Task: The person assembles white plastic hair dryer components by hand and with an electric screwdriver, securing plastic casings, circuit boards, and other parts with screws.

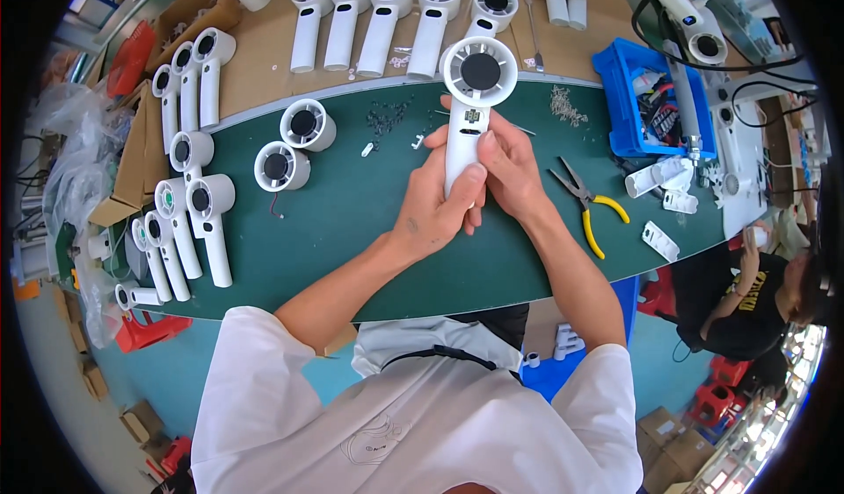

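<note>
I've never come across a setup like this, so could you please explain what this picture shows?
There is no robot here: these are a person's bare hands, filmed by a wide fisheye camera on the head, looking down, so straight edges look bent. The left hand and right hand together hold a white handheld fan, its round head pointing away. On the green work surface lie two loose fan heads, yellow-handled pliers and a blue bin. More fans line the far side and left.

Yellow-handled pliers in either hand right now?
No, the left hand and right hand both hold a white handheld fan, while the pliers lie on the green tabletop.
</note>
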{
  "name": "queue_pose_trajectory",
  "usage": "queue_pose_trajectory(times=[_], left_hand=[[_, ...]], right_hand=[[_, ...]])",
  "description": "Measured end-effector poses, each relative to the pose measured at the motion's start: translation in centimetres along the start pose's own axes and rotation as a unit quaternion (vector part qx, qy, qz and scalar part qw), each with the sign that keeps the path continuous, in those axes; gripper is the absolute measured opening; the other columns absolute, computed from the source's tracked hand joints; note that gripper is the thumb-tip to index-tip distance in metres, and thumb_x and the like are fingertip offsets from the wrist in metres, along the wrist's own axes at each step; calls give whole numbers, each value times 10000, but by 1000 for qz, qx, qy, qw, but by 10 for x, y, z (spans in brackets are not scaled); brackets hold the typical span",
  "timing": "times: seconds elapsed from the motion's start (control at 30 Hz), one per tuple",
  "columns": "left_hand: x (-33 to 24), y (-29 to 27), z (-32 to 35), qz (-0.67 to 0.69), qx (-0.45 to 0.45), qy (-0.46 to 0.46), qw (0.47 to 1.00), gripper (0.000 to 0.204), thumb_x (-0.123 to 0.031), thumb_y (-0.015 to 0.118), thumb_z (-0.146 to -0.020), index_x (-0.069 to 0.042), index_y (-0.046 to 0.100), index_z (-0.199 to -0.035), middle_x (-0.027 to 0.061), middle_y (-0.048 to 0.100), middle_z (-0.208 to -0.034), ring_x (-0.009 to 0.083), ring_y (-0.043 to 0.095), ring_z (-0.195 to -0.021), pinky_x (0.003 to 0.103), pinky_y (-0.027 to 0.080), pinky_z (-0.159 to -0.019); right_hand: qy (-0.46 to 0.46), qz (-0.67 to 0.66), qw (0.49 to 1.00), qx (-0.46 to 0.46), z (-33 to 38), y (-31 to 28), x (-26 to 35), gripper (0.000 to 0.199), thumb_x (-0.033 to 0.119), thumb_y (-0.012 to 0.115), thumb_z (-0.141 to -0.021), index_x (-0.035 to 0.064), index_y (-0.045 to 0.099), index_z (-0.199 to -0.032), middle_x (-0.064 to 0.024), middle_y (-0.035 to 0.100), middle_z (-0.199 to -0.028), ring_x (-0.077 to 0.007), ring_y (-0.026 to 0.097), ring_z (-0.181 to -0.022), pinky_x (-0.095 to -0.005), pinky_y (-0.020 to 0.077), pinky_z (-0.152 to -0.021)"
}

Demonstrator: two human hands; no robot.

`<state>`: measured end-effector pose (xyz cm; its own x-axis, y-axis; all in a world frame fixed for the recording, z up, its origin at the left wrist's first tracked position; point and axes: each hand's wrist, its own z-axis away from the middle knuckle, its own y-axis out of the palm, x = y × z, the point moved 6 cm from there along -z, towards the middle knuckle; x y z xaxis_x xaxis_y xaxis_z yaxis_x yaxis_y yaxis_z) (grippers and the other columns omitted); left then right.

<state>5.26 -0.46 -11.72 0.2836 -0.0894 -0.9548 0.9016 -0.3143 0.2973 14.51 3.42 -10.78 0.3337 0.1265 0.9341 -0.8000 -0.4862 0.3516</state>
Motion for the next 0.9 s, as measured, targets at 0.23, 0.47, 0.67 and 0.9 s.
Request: queue_pose_trajectory(times=[0.23,0.47,0.67,0.9], left_hand=[[-4,1,0,-29,3,-3,1000,459,-254,582,-920,21,403,-1241,74,591,-766,126,591,-601,262,480,-523],[-14,-14,3,-177,-67,97,977,530,-245,642,-879,35,413,-1265,123,634,-915,192,629,-776,320,502,-704],[-73,-29,6,-171,-171,254,936,432,-227,695,-848,57,566,-1148,99,662,-935,130,616,-810,270,504,-689],[-200,-18,-6,-368,-142,507,766,250,-179,710,-824,19,661,-969,57,624,-878,115,559,-692,224,446,-612]], right_hand=[[-15,-24,1000,2,-1,4,2,626,434,408,-985,-24,349,-1407,-174,594,-1217,-228,611,-1036,-358,502,-895],[-42,-26,997,-52,-3,-8,4,556,348,535,-954,-29,413,-1344,-192,583,-1229,-255,572,-1139,-398,467,-963],[-51,-79,994,-52,4,-7,3,505,281,571,-945,-40,442,-1312,-189,608,-1176,-271,614,-1055,-416,492,-919],[-110,113,968,-197,19,-41,68,256,206,527,-972,-32,610,-1017,-107,659,-804,-159,633,-659,-280,510,-589]])
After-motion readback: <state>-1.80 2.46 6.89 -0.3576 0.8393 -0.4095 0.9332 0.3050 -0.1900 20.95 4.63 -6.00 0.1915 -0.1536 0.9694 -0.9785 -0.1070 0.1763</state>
